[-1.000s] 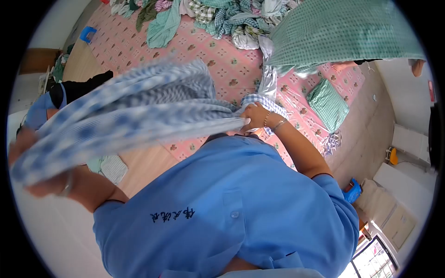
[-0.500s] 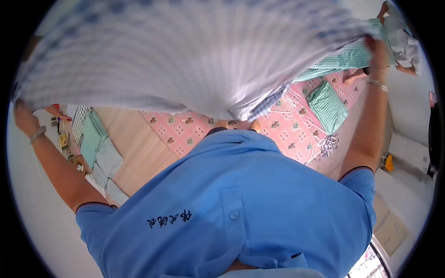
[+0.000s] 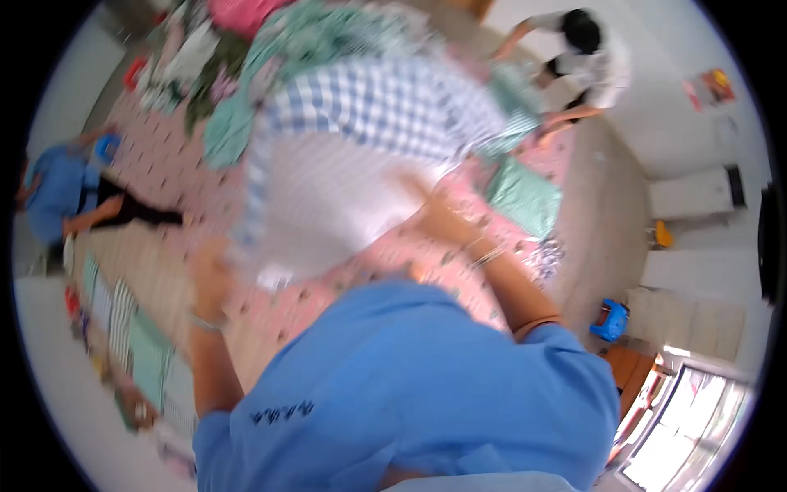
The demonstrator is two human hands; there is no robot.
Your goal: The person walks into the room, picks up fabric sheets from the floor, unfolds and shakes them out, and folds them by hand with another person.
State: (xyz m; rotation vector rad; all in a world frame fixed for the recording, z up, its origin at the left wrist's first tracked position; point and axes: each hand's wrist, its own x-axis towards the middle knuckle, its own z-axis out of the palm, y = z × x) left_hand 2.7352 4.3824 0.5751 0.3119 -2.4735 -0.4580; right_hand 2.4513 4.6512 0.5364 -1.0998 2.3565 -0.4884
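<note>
With the left hand point(image 3: 211, 275), reaches to the near left edge of the cloth point(image 3: 352, 148), too blurred to tell any grip. With the right hand point(image 3: 422, 205), stretches open fingers at its near right side, contact unclear. Over the middle of the mat point(image 3: 172, 148), the cloth, spread wide, part blue-checked, part pale. At the mat's far edge, a heap point(image 3: 307, 37); near its right edge, a green bundle point(image 3: 525, 197) and a person in white point(image 3: 607, 70); by its left edge, a person in blue point(image 3: 61, 193).
</note>
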